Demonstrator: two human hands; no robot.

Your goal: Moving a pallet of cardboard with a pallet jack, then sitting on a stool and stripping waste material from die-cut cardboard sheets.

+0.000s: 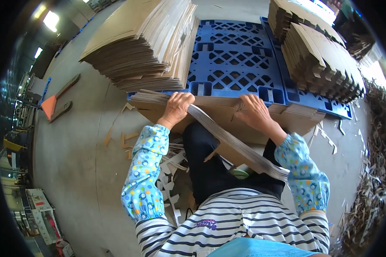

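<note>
My left hand (pixel 177 110) is closed over the upper left end of a bundle of cardboard sheets (pixel 240 147). The bundle's layered edge slants down to the right across my lap, towards my right forearm. My right hand (pixel 258 115) is at the far edge of the cardboard (pixel 221 101), fingers curled and thumb below them. A small ribbed brown piece (pixel 237 107) shows at those fingertips; whether it is loose or part of the stack I cannot tell. More layered sheets (pixel 148 97) stick out left of my left hand, against the blue pallet (pixel 233 77).
Tall cardboard stacks stand on the pallets at left (pixel 158 47) and right (pixel 319 60). Cardboard offcuts (pixel 169 180) lie on the floor by my legs. A long heap of scraps (pixel 369 188) runs along the right. An orange pallet jack (pixel 50 106) stands at the left.
</note>
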